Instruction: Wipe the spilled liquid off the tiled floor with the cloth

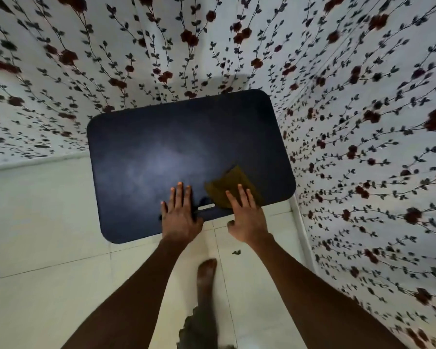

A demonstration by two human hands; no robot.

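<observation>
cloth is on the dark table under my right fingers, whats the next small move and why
Probably curl the right hand around the cloth and lift it off the table: its fingers lie flat on it, not gripping, and the tiled floor lies below.

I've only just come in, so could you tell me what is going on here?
A person stands on a pale tiled floor and leans over a small dark table set against flower-patterned curtains. The left hand lies flat on the table's near edge, fingers straight. The right hand rests with straight fingers on a brown cloth lying on the table's near right part. One bare foot shows below. A small dark spot marks the floor near the foot; no wiping of the floor is happening yet.
</observation>
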